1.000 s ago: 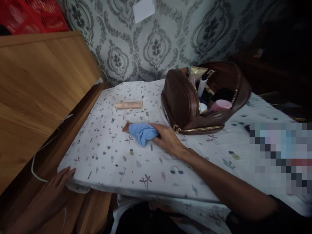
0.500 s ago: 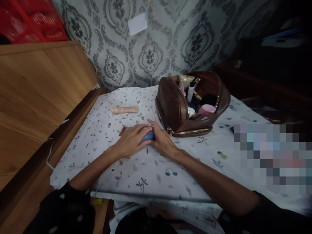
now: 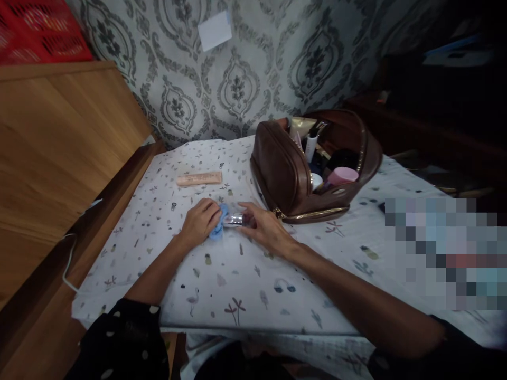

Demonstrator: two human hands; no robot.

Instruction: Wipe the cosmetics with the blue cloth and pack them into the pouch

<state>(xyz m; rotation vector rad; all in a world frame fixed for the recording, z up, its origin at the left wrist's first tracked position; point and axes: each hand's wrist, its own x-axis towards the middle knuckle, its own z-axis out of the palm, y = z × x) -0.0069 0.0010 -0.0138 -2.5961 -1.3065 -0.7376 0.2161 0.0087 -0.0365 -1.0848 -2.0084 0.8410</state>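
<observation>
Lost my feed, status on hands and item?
Left hand on crumpled blue cloth. Right hand holding small clear tube. Open brown leather pouch close right.

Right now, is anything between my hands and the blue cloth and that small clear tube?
Nothing visible. The left hand rests on the cloth, and the right hand already holds the tube beside it.
</observation>
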